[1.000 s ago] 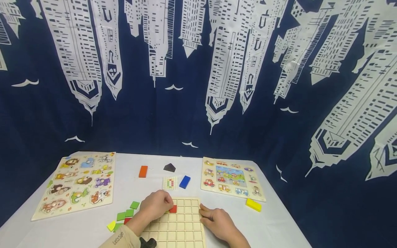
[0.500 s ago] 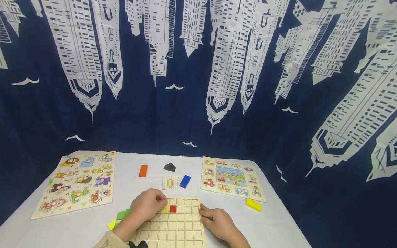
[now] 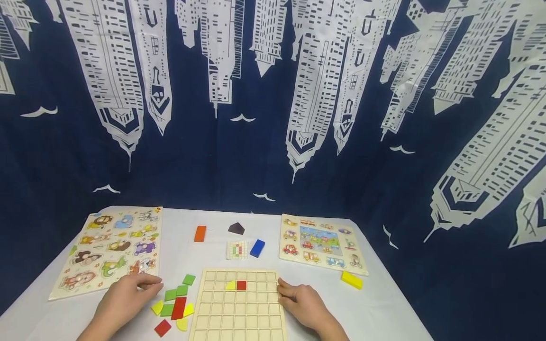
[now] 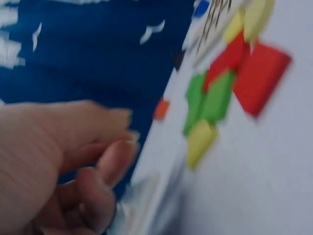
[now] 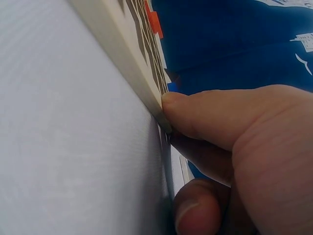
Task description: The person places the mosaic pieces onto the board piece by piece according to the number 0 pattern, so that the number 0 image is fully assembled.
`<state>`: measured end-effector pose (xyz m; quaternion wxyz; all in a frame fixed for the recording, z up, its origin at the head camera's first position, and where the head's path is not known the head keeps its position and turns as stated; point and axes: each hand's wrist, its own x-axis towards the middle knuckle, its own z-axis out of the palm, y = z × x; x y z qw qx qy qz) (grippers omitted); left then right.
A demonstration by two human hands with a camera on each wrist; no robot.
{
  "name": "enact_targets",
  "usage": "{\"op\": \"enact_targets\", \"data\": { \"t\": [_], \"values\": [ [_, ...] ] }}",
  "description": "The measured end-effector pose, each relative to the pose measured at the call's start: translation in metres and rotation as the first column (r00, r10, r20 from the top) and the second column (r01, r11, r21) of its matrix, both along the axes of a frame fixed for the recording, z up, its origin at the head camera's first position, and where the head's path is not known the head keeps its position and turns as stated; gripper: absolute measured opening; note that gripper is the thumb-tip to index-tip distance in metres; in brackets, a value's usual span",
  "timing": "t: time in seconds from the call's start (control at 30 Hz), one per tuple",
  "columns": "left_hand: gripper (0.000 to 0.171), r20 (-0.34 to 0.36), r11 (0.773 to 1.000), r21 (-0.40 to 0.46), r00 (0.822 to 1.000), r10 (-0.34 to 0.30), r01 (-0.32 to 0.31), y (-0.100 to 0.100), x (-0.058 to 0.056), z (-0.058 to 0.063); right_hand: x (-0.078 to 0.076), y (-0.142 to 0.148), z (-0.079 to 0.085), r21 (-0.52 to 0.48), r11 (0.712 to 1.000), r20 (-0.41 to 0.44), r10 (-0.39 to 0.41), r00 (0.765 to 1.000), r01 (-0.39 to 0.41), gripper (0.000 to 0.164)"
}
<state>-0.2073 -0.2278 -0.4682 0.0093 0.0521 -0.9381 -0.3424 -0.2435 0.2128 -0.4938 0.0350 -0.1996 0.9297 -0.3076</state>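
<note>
A wooden grid board [image 3: 239, 322] lies on the white table, with a yellow tile [image 3: 231, 285] and a red square tile [image 3: 241, 285] side by side in its second row. My left hand [image 3: 125, 298] hovers left of the board with loosely bent fingers and nothing between them. Just right of it lie several loose tiles: green squares [image 3: 170, 295], red pieces [image 3: 178, 308] and yellow rounded ones [image 3: 182, 324]. My right hand [image 3: 304, 305] rests at the board's right edge. In the right wrist view its fingertips [image 5: 172, 104] touch the rim.
A small pattern card [image 3: 237, 250] lies behind the board, near blue [image 3: 257, 248] and orange [image 3: 200, 233] blocks and a dark pentagon [image 3: 236, 228]. An animal puzzle [image 3: 108, 248] stands far left, a vehicle puzzle [image 3: 322, 244] far right, with a yellow block [image 3: 351, 280] beside it.
My left hand has left the yellow and red tiles on the board and moved left past the loose pieces, uncovering them. My right hand stays at the board's edge.
</note>
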Motion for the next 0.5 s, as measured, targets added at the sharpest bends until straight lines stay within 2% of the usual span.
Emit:
{"op": "enact_targets", "data": {
  "t": [0.2,0.5],
  "values": [
    [0.029,0.09,0.999,0.027,0.996,-0.026,0.024,-0.008,0.002,-0.015,-0.002,0.0,0.002,-0.013,1.0,0.009,0.005,1.0,-0.005,0.036],
    [0.041,0.127,0.998,0.035,0.99,-0.062,0.058,-0.005,0.004,-0.018,-0.002,0.003,-0.001,-0.005,1.0,0.013,0.009,1.0,-0.009,0.039]
  ]
}}
